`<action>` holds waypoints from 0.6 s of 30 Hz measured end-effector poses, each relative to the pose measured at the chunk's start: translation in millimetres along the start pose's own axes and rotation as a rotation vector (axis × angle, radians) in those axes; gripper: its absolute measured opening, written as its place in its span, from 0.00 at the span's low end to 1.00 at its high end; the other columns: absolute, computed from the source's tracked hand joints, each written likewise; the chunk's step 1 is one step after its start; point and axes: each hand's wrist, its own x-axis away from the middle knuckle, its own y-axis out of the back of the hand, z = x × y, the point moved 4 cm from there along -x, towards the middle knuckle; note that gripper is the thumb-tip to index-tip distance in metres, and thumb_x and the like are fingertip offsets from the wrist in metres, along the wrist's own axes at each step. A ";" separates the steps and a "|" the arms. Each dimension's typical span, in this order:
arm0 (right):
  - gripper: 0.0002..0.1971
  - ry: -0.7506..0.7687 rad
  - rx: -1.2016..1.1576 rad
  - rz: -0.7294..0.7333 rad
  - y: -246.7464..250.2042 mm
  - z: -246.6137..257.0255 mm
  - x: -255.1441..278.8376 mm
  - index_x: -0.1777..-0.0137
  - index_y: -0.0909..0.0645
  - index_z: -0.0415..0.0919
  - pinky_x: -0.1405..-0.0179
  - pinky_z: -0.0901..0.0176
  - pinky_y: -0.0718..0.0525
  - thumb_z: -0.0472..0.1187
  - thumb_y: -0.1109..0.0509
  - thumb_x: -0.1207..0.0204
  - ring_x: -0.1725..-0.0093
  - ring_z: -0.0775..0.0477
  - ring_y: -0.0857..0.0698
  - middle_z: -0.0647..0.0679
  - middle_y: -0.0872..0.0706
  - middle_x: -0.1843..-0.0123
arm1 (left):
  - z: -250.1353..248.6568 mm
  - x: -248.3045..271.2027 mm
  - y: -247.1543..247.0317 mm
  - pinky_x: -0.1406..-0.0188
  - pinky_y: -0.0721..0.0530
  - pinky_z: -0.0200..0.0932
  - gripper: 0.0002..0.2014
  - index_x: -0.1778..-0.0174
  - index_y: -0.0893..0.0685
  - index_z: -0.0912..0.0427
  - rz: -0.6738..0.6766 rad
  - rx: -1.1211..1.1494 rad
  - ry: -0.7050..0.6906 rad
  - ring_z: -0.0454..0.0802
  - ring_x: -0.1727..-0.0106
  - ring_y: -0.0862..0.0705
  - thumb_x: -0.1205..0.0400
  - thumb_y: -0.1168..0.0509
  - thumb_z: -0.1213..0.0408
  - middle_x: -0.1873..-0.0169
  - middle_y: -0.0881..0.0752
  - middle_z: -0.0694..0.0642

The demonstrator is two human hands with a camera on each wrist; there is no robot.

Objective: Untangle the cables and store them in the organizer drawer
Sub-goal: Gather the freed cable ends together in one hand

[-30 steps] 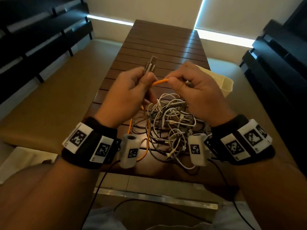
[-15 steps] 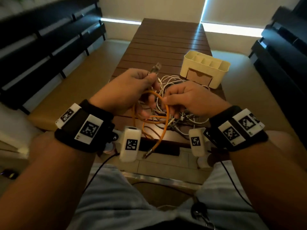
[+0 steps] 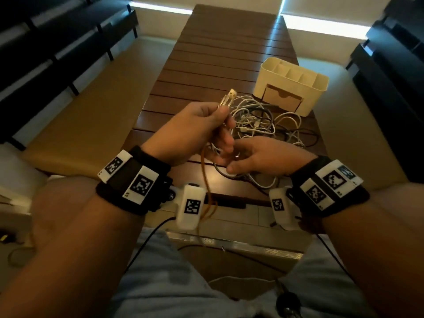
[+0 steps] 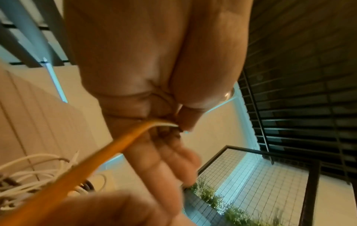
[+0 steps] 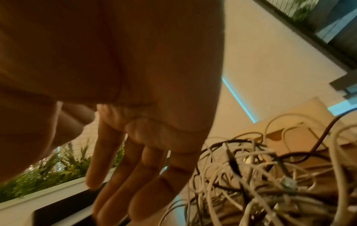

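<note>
My left hand (image 3: 218, 120) is raised over the near end of the table and grips the orange cable (image 3: 204, 173) just below its plug ends (image 3: 228, 99), which stick up. The orange cable (image 4: 108, 151) hangs from my pinching fingers (image 4: 185, 120) past the table edge. My right hand (image 3: 229, 161) sits just below the left with straight fingers (image 5: 135, 175) that hold nothing. A tangle of white and dark cables (image 3: 259, 125) (image 5: 260, 168) lies on the table behind both hands. Beyond it stands the cream organizer (image 3: 319, 88), its cardboard drawer (image 3: 281, 99) closed.
The slatted wooden table (image 3: 218, 53) stretches away from me. Beige cushioned benches (image 3: 91, 106) run along both sides, and dark slatted furniture (image 3: 57, 31) stands further out. My knees in light shorts are below the near table edge.
My right hand has let go of the orange loop and now lies flat under the left hand. The orange cable has come out of the tangle and hangs straight down. My left hand has lifted the plug ends higher.
</note>
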 end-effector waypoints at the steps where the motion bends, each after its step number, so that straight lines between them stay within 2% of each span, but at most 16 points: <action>1: 0.18 0.032 -0.037 -0.012 -1.0 0.5 -5.3 0.33 0.20 0.55 0.40 0.59 0.18 0.53 0.26 0.22 0.44 0.61 0.16 0.59 0.14 0.43 | -0.8 -5.8 1.7 0.72 0.11 0.48 0.17 0.48 0.19 0.64 0.002 0.058 -0.037 0.52 0.68 0.14 0.08 0.48 0.57 0.67 0.15 0.59; 5: 0.20 0.103 -0.150 -0.045 -8.6 -4.7 -26.6 0.32 0.18 0.54 0.33 0.46 0.18 0.57 0.30 0.22 0.39 0.54 0.15 0.55 0.12 0.39 | 7.2 -31.9 0.2 0.71 0.20 0.44 0.16 0.49 0.18 0.63 -0.027 0.073 -0.104 0.50 0.72 0.21 0.07 0.49 0.59 0.72 0.20 0.53; 7: 0.15 0.132 -0.297 -0.066 -12.3 -9.0 -29.8 0.37 0.14 0.43 0.38 0.48 0.14 0.49 0.32 0.16 0.43 0.47 0.12 0.47 0.10 0.43 | 17.2 -44.8 0.5 0.70 0.22 0.43 0.16 0.50 0.18 0.63 -0.050 0.089 -0.109 0.49 0.73 0.24 0.07 0.48 0.60 0.73 0.22 0.52; 9: 0.12 0.125 -0.502 0.019 -22.9 -18.5 -31.5 0.41 0.16 0.32 0.49 0.53 0.12 0.40 0.36 0.13 0.47 0.42 0.09 0.39 0.09 0.46 | 32.6 -53.9 6.7 0.69 0.23 0.45 0.16 0.49 0.18 0.64 -0.086 0.113 -0.088 0.51 0.72 0.24 0.08 0.47 0.60 0.72 0.22 0.53; 11: 0.10 0.073 -0.565 0.123 -31.6 -24.4 -31.3 0.42 0.17 0.34 0.53 0.56 0.11 0.39 0.37 0.13 0.51 0.45 0.08 0.39 0.08 0.49 | 52.7 -56.9 11.4 0.68 0.20 0.47 0.15 0.46 0.17 0.64 -0.119 0.122 -0.028 0.52 0.71 0.20 0.08 0.46 0.59 0.71 0.20 0.55; 12: 0.09 0.054 -0.483 0.131 -31.6 -28.9 -32.4 0.43 0.16 0.38 0.51 0.55 0.10 0.41 0.36 0.14 0.51 0.48 0.08 0.43 0.08 0.49 | 63.5 -56.5 11.5 0.67 0.17 0.48 0.15 0.45 0.17 0.65 -0.129 0.134 0.009 0.52 0.70 0.19 0.09 0.46 0.59 0.70 0.18 0.56; 14: 0.08 0.061 -0.165 -0.011 -18.3 -39.8 -33.4 0.45 0.14 0.48 0.48 0.49 0.11 0.47 0.33 0.15 0.53 0.53 0.10 0.50 0.09 0.52 | 82.2 -53.8 11.4 0.67 0.16 0.49 0.15 0.43 0.17 0.65 -0.166 0.158 0.066 0.53 0.69 0.18 0.09 0.45 0.59 0.70 0.18 0.56; 15: 0.07 0.062 -0.077 -0.120 -9.2 -47.0 -32.9 0.47 0.14 0.51 0.49 0.47 0.11 0.49 0.33 0.16 0.55 0.55 0.12 0.53 0.11 0.55 | 88.9 -52.8 12.6 0.68 0.17 0.48 0.15 0.43 0.16 0.66 -0.191 0.158 0.082 0.53 0.70 0.18 0.09 0.45 0.60 0.70 0.18 0.56; 18: 0.06 -0.002 -0.134 -0.496 19.0 -71.7 -23.3 0.54 0.14 0.52 0.58 0.42 0.10 0.50 0.31 0.18 0.62 0.52 0.12 0.53 0.12 0.61 | 100.1 -52.0 20.4 0.71 0.21 0.44 0.16 0.47 0.15 0.62 -0.261 0.151 0.087 0.49 0.73 0.24 0.08 0.46 0.59 0.74 0.22 0.52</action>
